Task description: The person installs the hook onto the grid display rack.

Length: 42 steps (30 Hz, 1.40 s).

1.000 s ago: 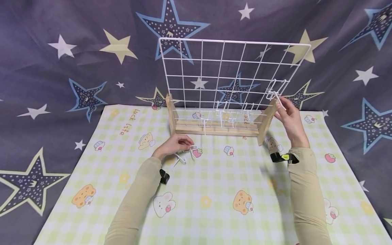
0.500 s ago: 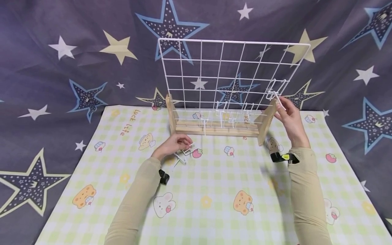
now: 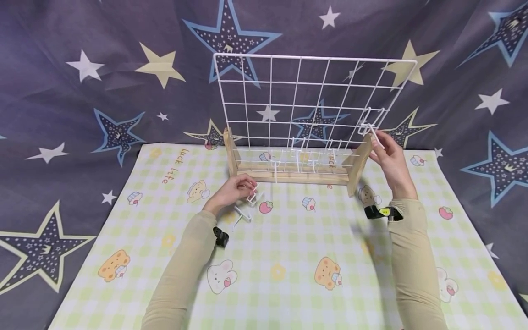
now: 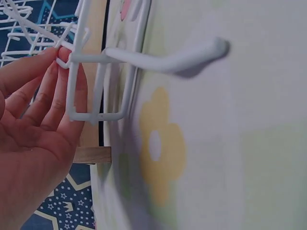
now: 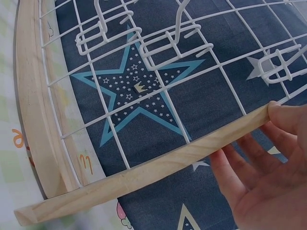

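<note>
My left hand point(image 3: 233, 191) pinches a white wire hook point(image 3: 252, 199) between thumb and fingertips, just above the table in front of the rack. A second white hook point(image 3: 244, 214) lies on the cloth beside that hand; in the left wrist view this loose hook point(image 4: 98, 116) looms large, its prong pointing right. The white wire grid rack point(image 3: 315, 84) stands upright in a wooden base point(image 3: 288, 177). My right hand point(image 3: 389, 160) grips the upper end of the right wooden side piece point(image 5: 158, 165), thumb on one face and fingers on the other.
Several white hooks hang on the grid, one point(image 3: 366, 127) at its right edge close to my right hand and others point(image 3: 298, 149) low in the middle. The table has a green checked cloth point(image 3: 280, 243). Behind stands a dark star-patterned curtain point(image 3: 136, 27).
The left hand has risen slightly away from the loose hook, and the pinched hook has turned in its fingers. My right hand stays on the side piece.
</note>
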Motion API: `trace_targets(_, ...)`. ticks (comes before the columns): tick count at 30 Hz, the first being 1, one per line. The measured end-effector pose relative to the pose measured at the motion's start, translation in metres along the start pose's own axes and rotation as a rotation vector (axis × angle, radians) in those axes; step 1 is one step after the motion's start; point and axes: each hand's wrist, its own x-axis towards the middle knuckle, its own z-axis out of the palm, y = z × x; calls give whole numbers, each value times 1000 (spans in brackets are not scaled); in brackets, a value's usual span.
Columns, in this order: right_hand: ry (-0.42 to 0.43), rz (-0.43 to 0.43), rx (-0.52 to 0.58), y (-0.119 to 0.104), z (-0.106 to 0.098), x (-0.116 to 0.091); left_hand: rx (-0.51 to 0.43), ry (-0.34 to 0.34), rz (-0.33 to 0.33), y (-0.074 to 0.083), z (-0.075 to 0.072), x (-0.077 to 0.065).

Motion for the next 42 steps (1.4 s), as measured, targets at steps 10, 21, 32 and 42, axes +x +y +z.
trace_targets(10, 14, -3, -7, 0, 0, -1, -44, 59, 21, 5, -2, 3)
trace_targets(21, -2, 10, -17, -2, 2, 0, -83, 127, 69, 20, -2, 9)
trace_targets(32, -1, 15, 5, 0, 0, -2, -105, 219, 103, 31, -3, 15)
trace_targets(42, -7, -7, 29, 0, 0, -1, -117, 296, 157, 39, -6, 20)
